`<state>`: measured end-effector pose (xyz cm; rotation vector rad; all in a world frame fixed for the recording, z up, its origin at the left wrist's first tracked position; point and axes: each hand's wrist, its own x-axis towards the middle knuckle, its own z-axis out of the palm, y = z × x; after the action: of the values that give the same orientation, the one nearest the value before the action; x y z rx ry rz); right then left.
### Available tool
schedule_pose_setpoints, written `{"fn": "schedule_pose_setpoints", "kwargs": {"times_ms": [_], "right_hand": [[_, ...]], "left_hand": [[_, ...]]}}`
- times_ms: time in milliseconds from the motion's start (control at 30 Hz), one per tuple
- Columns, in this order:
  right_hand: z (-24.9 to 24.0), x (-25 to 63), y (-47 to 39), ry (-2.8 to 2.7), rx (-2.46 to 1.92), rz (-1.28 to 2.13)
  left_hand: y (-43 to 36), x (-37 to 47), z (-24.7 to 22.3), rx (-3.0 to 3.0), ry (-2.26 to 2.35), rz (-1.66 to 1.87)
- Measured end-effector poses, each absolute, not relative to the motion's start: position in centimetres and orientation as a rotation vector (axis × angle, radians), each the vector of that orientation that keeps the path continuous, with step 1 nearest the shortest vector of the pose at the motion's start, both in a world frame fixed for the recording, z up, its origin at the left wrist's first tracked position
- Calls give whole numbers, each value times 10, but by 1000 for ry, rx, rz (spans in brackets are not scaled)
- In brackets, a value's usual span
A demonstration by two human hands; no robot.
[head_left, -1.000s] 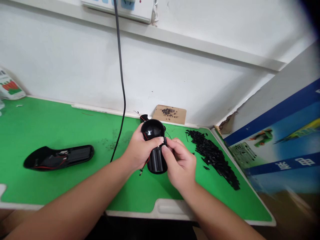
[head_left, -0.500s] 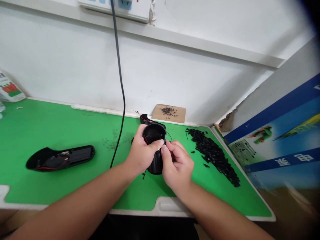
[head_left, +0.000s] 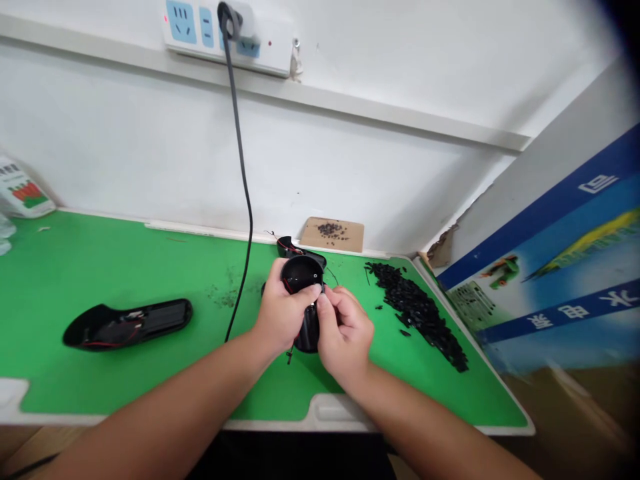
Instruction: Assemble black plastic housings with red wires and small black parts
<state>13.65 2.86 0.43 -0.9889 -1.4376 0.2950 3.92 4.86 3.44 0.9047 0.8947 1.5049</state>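
Observation:
Above the green tabletop, my left hand (head_left: 284,301) is wrapped round a black plastic housing (head_left: 302,269) with a round hollow end and a red wire inside. The thumb presses on the housing's inner edge. My right hand (head_left: 346,333) is closed in a pinch at the housing's right side, its thumb and forefinger against the left thumb; what small part sits between them is hidden. A thin dark wire end (head_left: 289,357) hangs below. Behind my hands lies another black housing (head_left: 314,255) with red wires, and a third open housing (head_left: 131,325) rests at the left.
A pile of small black plastic pieces (head_left: 417,313) covers the table's right side. At the back, a cardboard piece (head_left: 356,235) carries tiny dark bits. A black cable (head_left: 241,153) drops from the power strip (head_left: 275,50) to the table. A printed box (head_left: 560,280) stands right; a white bottle (head_left: 25,190) stands left.
The camera view has tilted up, so more of the power strip shows. Both hands stay on the housing, with only slight movement of the fingers.

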Motion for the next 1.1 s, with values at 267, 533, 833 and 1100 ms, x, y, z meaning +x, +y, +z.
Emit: {"fn": "schedule_pose_setpoints", "kwargs": {"times_ms": [267,533,833,1100], "right_hand": [[3,135,49,-1357,-923,703],[8,152,66,-1052,-736,1220],[18,159,61,-1024,-713,1344],[15,162,60,-1130,-764,1258]], "left_hand": [[64,23,44,642,874,1281],[64,19,54,735,820,945],[63,24,50,760,777,1079],[57,26,49,743,793,1215]]}}
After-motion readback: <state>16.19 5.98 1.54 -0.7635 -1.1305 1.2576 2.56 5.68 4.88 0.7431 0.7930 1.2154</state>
